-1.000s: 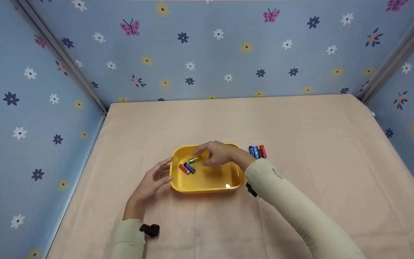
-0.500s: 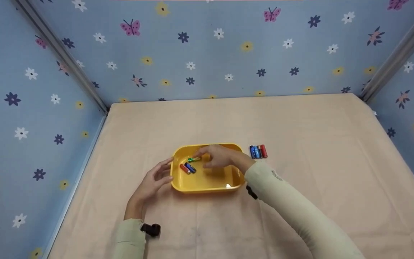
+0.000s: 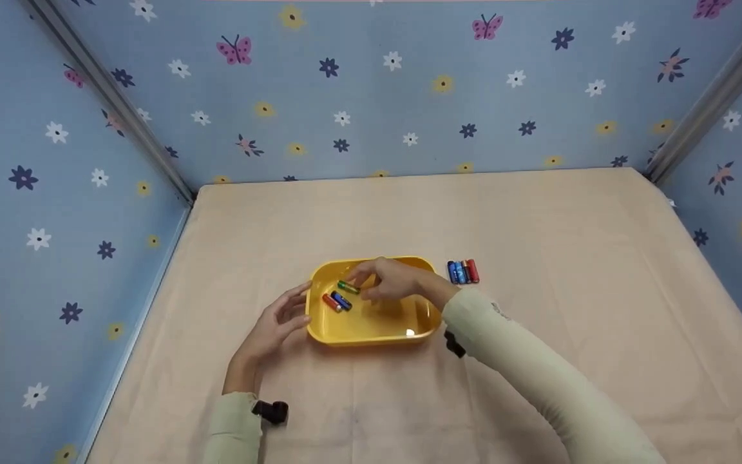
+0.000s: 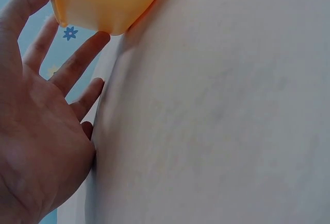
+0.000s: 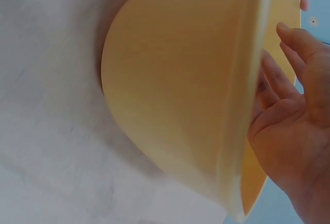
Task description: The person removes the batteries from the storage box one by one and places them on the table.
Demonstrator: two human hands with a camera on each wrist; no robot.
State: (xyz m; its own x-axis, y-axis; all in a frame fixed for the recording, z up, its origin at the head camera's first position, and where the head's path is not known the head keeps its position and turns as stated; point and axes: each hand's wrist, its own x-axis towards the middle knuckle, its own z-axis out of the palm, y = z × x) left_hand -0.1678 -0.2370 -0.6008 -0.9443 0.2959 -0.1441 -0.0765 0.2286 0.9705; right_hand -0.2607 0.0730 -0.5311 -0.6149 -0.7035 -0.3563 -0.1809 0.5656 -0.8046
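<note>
A yellow plastic tub (image 3: 371,338) stands on the cloth-covered table. Inside, toward its left end, lie a green battery (image 3: 348,287), a red battery (image 3: 331,303) and a blue battery (image 3: 341,300). My left hand (image 3: 271,325) is at the tub's left wall, thumb and fingers spread, with fingertips against it in the left wrist view. Over the tub reaches my right hand (image 3: 391,280), its fingertips down inside, right by the green battery. In the right wrist view, the tub wall (image 5: 170,80) partly hides the right fingers, and thumb and fingers stand apart.
To the right of the tub, several red and blue batteries (image 3: 462,271) lie side by side in a row on the table (image 3: 538,361). Flower-patterned blue panels (image 3: 371,96) close off the back and both sides.
The green battery has turned in the tub, its right end now pointing toward the near side. The right fingers have shifted slightly around it. The left hand stays at the tub's wall.
</note>
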